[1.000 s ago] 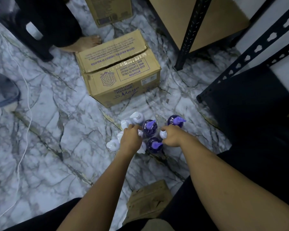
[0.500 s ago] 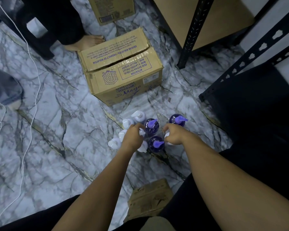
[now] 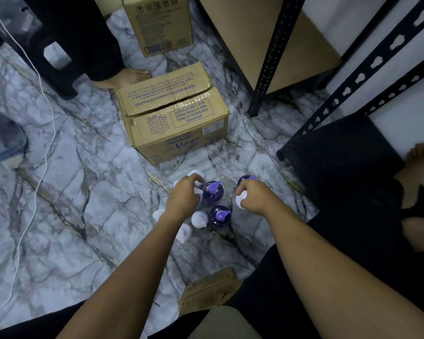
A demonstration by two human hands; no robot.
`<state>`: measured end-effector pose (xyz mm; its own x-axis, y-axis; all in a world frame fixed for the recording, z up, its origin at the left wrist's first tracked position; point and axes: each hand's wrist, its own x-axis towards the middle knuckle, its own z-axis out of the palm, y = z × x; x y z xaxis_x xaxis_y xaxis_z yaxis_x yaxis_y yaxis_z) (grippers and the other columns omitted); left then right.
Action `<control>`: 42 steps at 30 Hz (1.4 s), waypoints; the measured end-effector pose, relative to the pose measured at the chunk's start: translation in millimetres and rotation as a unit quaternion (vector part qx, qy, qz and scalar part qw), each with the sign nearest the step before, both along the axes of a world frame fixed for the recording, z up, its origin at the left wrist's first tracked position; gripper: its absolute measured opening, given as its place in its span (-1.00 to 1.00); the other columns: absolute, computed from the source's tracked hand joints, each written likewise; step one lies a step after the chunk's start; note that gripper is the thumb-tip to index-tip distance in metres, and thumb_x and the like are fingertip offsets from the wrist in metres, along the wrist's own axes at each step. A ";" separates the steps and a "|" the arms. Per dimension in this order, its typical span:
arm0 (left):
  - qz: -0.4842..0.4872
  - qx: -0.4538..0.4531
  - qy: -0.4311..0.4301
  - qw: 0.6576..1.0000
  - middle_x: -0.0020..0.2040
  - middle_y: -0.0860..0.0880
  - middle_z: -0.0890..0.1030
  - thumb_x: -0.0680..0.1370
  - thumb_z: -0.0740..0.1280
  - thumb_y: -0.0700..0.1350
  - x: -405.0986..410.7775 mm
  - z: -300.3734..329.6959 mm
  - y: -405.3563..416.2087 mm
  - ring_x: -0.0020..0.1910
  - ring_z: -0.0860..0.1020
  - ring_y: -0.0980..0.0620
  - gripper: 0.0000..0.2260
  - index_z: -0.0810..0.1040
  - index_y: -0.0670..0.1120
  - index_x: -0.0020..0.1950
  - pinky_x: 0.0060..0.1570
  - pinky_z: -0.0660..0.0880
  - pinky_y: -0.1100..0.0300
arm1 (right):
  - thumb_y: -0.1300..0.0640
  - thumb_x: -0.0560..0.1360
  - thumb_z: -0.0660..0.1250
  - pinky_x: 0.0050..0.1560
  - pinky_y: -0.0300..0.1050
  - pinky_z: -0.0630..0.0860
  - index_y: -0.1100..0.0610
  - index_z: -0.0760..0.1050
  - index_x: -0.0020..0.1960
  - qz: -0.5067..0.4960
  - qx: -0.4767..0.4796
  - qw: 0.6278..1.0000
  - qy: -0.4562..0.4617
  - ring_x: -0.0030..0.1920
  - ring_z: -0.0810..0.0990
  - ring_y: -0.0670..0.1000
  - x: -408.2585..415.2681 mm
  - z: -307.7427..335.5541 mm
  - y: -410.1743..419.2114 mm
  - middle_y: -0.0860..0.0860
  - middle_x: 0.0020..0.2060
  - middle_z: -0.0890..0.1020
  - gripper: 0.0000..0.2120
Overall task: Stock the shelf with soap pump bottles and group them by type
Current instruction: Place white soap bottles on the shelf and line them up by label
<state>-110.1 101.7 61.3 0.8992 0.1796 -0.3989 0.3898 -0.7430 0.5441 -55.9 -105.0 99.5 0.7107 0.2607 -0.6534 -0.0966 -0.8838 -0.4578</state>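
Dim, cool light; wide-angle bending at the edges, soft blur throughout, dark shadowed corners.

Purple bottles (image 3: 213, 192), white bottles (image 3: 199, 219), grey-veined marble floor (image 3: 83, 192)

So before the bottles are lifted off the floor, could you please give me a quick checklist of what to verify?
1. Left hand on a white-pump bottle: ok, though the bottle is mostly hidden.
2. Right hand closed on a white pump: ok.
3. Both hands hold the same type: cannot tell, bottles are covered.
4. Purple-pump bottles upright: ok.
5. Cardboard box clear of the hands: ok.
6. Path to the shelf frame free: ok on the floor; shelf space above cannot tell.
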 end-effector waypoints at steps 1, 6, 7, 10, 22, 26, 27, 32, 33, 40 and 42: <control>-0.006 0.008 -0.005 1.000 0.06 0.00 0.54 0.46 0.27 -0.28 3.0 7.8 0.0 -0.06 0.47 0.01 -0.65 0.50 0.04 0.19 -0.19 0.36 0.14 | 0.29 0.51 0.31 0.03 -0.14 0.50 0.09 0.61 0.11 -0.009 0.004 1.000 -0.014 0.13 0.58 0.11 -1.7 7.0 -1.7 0.08 0.14 0.61 -0.77; -0.034 0.055 -0.033 0.997 0.10 -0.06 0.59 0.52 0.32 -0.23 21.8 47.6 -1.2 0.03 0.55 -0.09 -0.67 0.49 0.03 0.26 -0.18 0.38 0.12 | 0.24 0.44 0.32 -0.11 -0.14 0.44 0.06 0.58 0.09 -0.035 0.003 0.994 -0.102 0.06 0.57 0.11 -4.1 47.3 -9.2 0.06 0.12 0.59 -0.75; -0.035 0.060 -0.041 0.997 0.11 -0.06 0.60 0.52 0.32 -0.23 24.9 55.9 -2.5 0.04 0.56 -0.08 -0.66 0.49 0.04 0.26 -0.18 0.40 0.12 | 0.23 0.44 0.32 -0.15 -0.15 0.42 0.06 0.58 0.11 -0.036 0.007 0.992 -0.119 0.05 0.57 0.11 -3.5 56.2 -10.8 0.05 0.11 0.59 -0.74; -0.040 0.064 -0.065 0.995 0.14 -0.04 0.59 0.51 0.32 -0.25 32.6 81.1 -8.6 0.04 0.56 -0.06 -0.64 0.50 0.04 0.26 -0.18 0.43 0.12 | 0.21 0.43 0.34 -0.21 -0.12 0.47 0.05 0.56 0.13 -0.041 0.018 0.987 -0.156 0.01 0.56 0.09 -2.4 87.6 -15.5 0.01 0.05 0.54 -0.72; -0.094 0.041 -0.182 0.978 0.05 -0.06 0.60 0.51 0.35 -0.16 61.1 210.4 -37.6 -0.02 0.57 -0.09 -0.68 0.50 0.06 0.25 -0.05 0.57 -0.06 | 0.19 0.41 0.36 -0.07 0.04 0.61 0.02 0.56 0.07 -0.031 0.058 0.942 -0.329 -0.01 0.57 0.07 13.8 245.5 -44.4 0.01 0.02 0.58 -0.76; -0.130 0.033 -0.247 0.960 0.03 -0.04 0.58 0.56 0.34 -0.18 74.1 267.9 -54.4 -0.12 0.50 -0.01 -0.67 0.50 0.01 0.31 -0.13 0.48 0.09 | 0.17 0.43 0.33 -0.09 0.01 0.60 -0.05 0.54 0.11 -0.039 0.054 0.921 -0.384 -0.01 0.57 0.04 16.2 300.6 -66.0 -0.02 0.02 0.56 -0.72; -0.136 0.034 -0.265 0.954 0.02 -0.02 0.58 0.56 0.35 -0.17 75.9 282.9 -59.3 -0.12 0.49 0.00 -0.68 0.51 0.01 0.31 -0.13 0.45 0.11 | 0.16 0.44 0.34 -0.06 0.02 0.59 -0.05 0.55 0.13 -0.042 0.056 0.915 -0.398 0.02 0.57 0.02 16.3 314.8 -72.1 -0.04 0.01 0.55 -0.72; -0.147 0.011 -0.347 0.926 -0.04 0.05 0.58 0.53 0.35 -0.20 80.9 353.1 -90.3 -0.10 0.53 0.02 -0.71 0.56 0.04 0.23 -0.23 0.43 0.27 | 0.12 0.47 0.39 -0.13 -0.13 0.49 -0.01 0.58 0.16 -0.057 0.062 0.879 -0.470 -0.03 0.55 -0.06 6.5 391.7 -110.4 -0.08 -0.07 0.56 -0.73; -0.149 0.002 -0.364 0.919 -0.06 0.06 0.56 0.54 0.35 -0.20 80.8 368.0 -97.7 -0.15 0.53 0.02 -0.72 0.57 0.04 0.21 -0.31 0.38 0.38 | 0.12 0.47 0.40 -0.16 -0.19 0.46 -0.01 0.58 0.14 -0.064 0.066 0.870 -0.484 -0.08 0.54 -0.10 3.5 407.0 -119.0 -0.11 -0.12 0.55 -0.75; -0.200 -0.058 -0.458 0.865 -0.07 0.10 0.54 0.57 0.38 -0.10 84.8 468.0 -156.2 -0.14 0.51 0.16 -0.78 0.55 0.14 0.17 -0.31 0.29 0.42 | 0.07 0.47 0.44 -0.25 -0.31 0.36 -0.02 0.61 0.11 -0.121 0.054 0.812 -0.569 -0.20 0.52 -0.19 -26.5 507.3 -183.6 -0.10 -0.18 0.58 -0.79; -0.216 -0.080 -0.475 0.849 -0.10 0.13 0.54 0.56 0.39 -0.11 84.3 492.0 -175.4 -0.16 0.49 0.23 -0.79 0.55 0.12 0.17 -0.25 0.34 0.41 | 0.06 0.47 0.45 -0.27 -0.37 0.35 -0.02 0.62 0.11 -0.138 0.038 0.797 -0.586 -0.22 0.52 -0.20 -36.3 530.4 -202.3 -0.08 -0.18 0.59 -0.78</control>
<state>-25.8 -73.8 553.3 0.7968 -0.2373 0.5557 -0.5722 -0.5918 0.5678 -92.1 -307.2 629.9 0.8583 -0.0042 0.5131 0.2515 -0.8681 -0.4279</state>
